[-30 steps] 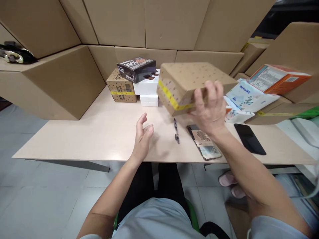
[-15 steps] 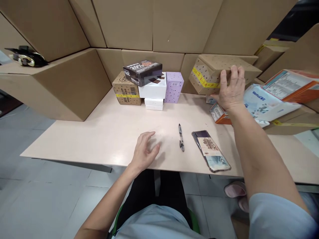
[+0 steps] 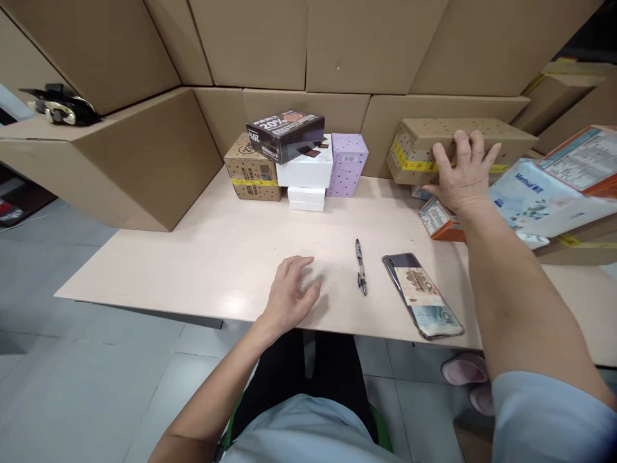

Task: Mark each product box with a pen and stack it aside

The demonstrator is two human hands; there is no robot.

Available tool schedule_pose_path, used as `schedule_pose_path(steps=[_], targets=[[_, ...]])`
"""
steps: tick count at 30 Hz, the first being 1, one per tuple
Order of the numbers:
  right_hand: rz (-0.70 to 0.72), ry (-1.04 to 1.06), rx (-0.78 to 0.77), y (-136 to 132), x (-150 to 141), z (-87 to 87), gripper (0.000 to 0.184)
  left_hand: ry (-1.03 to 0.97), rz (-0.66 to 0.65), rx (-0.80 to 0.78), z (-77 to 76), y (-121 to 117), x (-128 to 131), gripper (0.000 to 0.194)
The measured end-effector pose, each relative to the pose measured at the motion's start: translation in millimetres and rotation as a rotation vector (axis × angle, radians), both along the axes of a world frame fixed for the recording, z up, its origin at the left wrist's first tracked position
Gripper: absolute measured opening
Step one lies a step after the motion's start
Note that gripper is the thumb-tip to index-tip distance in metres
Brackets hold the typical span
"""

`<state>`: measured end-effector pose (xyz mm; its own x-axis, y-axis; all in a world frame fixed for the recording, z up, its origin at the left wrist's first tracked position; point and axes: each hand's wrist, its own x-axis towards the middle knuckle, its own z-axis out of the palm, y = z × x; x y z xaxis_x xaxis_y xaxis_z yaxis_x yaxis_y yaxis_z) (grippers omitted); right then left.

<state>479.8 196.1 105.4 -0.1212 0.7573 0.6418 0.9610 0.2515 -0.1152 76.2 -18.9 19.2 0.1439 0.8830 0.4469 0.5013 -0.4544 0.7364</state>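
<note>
My right hand (image 3: pixel 465 170) lies with spread fingers against the front and upper edge of a brown dotted cardboard box (image 3: pixel 409 138) with yellow tape. Its thumb points left near the box's lower edge. That box is at the back right, above an orange and white box (image 3: pixel 438 218) and a small box (image 3: pixel 420 192) that it mostly hides. My left hand (image 3: pixel 293 292) hovers near the front edge with curved, parted fingers and nothing in it. Right of it lie a pen (image 3: pixel 361 267) and a phone (image 3: pixel 402 267) with banknotes (image 3: pixel 424 296) on top.
At the back centre stand a brown taped box (image 3: pixel 253 170), a black box (image 3: pixel 289 138) on white boxes (image 3: pixel 303 173), and a purple box (image 3: pixel 347 164). A tissue pack (image 3: pixel 544 199) and another orange box (image 3: pixel 585 157) are piled at right. Large cartons (image 3: pixel 144 161) wall the left and back.
The brown dotted box has turned and settled level, its long side now facing me more squarely. My right hand has shifted slightly with it; the view has swung a little left.
</note>
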Motion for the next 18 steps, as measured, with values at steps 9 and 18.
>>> schedule_pose_path(steps=[9,18], targets=[[-0.133,0.035,-0.037,-18.2,-23.2,7.4,0.071,0.031,-0.005,-0.077,3.2,-1.9,-0.4,0.036],[-0.194,-0.004,-0.001,-16.3,-35.1,12.3,0.046,0.0,0.012,-0.069,0.5,-2.5,-1.7,0.031]])
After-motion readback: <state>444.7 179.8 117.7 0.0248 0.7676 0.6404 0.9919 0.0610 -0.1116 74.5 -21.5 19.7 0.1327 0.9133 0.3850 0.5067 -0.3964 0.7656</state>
